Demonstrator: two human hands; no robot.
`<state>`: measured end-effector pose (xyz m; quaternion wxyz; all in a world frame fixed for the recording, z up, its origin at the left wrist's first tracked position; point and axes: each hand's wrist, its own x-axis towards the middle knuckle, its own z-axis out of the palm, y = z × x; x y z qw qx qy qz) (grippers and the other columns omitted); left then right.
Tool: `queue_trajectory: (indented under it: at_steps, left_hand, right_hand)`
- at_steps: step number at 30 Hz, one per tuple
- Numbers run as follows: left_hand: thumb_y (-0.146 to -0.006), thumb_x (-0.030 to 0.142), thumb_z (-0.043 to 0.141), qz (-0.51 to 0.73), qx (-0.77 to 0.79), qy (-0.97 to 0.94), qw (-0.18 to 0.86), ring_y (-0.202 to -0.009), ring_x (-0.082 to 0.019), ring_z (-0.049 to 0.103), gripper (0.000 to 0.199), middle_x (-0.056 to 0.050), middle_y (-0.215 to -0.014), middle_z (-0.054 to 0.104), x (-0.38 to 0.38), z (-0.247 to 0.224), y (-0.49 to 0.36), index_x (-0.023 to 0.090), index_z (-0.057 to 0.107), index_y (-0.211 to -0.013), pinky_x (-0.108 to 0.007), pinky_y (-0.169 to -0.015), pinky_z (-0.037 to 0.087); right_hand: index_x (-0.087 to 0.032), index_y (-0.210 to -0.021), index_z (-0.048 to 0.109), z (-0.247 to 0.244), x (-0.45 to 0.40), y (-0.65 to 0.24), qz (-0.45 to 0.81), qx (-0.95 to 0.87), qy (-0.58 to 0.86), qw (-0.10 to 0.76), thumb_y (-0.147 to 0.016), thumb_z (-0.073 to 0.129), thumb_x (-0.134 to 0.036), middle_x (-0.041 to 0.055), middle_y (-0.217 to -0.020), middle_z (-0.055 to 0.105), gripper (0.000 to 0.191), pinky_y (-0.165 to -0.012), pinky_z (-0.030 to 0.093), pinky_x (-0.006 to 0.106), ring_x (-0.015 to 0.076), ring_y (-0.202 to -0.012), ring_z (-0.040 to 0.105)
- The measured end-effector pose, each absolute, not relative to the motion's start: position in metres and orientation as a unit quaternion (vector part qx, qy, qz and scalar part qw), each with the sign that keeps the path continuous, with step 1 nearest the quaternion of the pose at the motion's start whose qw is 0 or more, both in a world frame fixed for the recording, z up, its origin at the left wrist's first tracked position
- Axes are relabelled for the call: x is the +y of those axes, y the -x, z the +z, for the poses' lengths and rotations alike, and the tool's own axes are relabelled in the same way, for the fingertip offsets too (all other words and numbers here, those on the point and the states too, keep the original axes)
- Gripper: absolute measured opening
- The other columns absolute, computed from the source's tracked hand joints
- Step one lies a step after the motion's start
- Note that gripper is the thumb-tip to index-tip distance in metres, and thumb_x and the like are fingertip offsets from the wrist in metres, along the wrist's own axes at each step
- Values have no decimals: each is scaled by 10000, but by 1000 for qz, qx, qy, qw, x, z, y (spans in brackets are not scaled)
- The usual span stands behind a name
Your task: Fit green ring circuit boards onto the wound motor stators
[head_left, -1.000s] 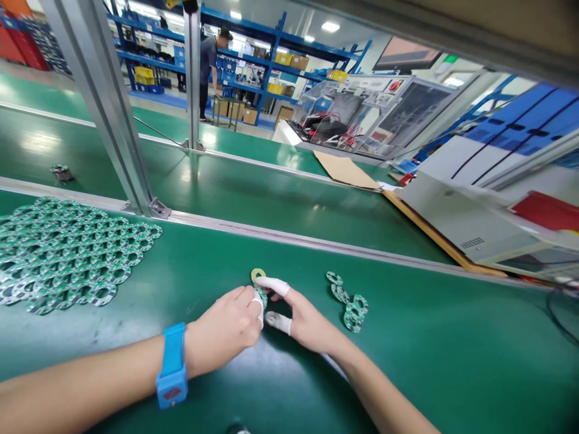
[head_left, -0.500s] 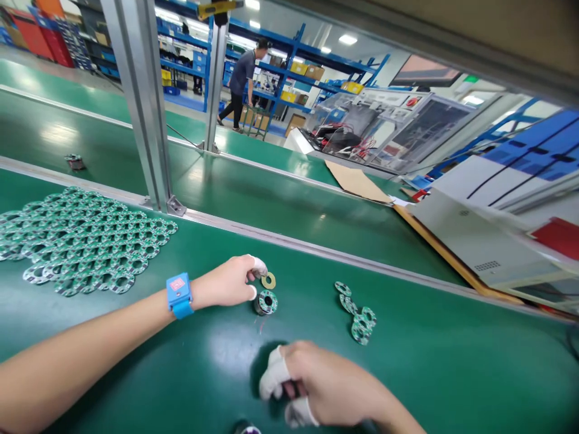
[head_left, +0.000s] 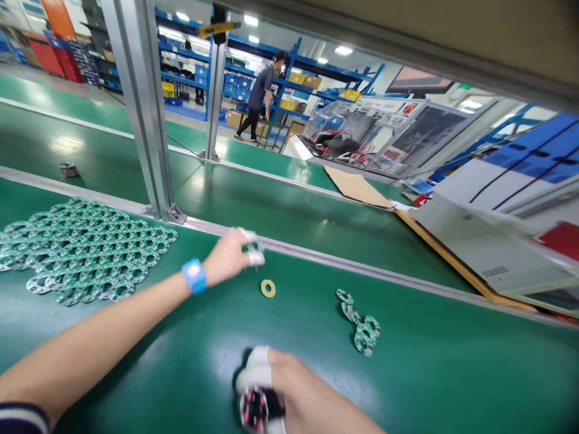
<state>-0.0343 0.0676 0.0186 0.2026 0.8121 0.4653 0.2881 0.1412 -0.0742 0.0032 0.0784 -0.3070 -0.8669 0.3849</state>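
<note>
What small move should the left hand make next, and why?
Probably the left hand should set its blurry piece beyond the rail: it holds it close to the rail, a small part already sits there, and the right hand grips a dark part.

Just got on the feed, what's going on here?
The left hand pinches a green part, blurred. The right hand, nearer the camera, grips a dark part with red and silver on it. A yellow ring lies loose on the bench, with many round boards to the left and a small cluster to the right.
</note>
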Motion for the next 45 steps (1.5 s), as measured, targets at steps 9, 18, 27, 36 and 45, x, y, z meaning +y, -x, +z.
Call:
queue_trajectory:
  at_steps: [9, 18, 27, 36, 45]
  left_hand:
    - [-720, 257, 623, 319, 695, -639, 92, -1128, -351, 442, 466, -192, -1147, 550, 164, 15, 81, 77, 551, -1143, -463, -962, 333]
    - [-616, 140, 677, 170, 339, -839, 391, -1066, -230, 497, 689, -67, -1191, 547, -1, 3, 46, 211, 457, -1265, -322, -916, 398]
    - [-724, 180, 674, 197, 323, -878, 294, -880, -175, 488, 222, -7, -908, 625, -1, -6, 39, 211, 610, -935, -250, -786, 363]
    - [-680, 292, 735, 213, 361, -866, 273, -856, -173, 533, 319, -13, -930, 648, 1, -7, 39, 207, 621, -966, -256, -783, 381]
    - [-579, -50, 482, 263, 394, -793, 383, -901, -168, 548, 622, -68, -1070, 613, 10, -4, 51, 150, 526, -1167, -286, -827, 440]
  right_hand:
    - [-171, -1017, 591, -31, -40, -147, 261, -768, 496, 308, -680, 678, -207, 68, -908, 595, 350, -747, 476, 327, 198, -821, 563]
    - [-188, -1177, 496, -32, -47, -145, 175, -787, 476, 353, -747, 596, -156, 67, -888, 571, 443, -541, 522, 269, 154, -650, 571]
    - [-136, -1020, 614, -4, -44, -155, -99, -909, 214, 344, -918, 285, -98, 102, -858, 670, 347, -670, 534, 277, 179, -852, 616]
    - [-174, -1070, 606, -20, -45, -158, -141, -882, 266, 362, -873, 478, -224, 70, -761, 689, 240, -579, 515, 254, 162, -644, 637]
    - [-218, -1179, 559, -17, 7, -165, 97, -806, 554, 185, -805, 505, -299, 89, -1009, 588, 387, -648, 491, 316, 202, -775, 605]
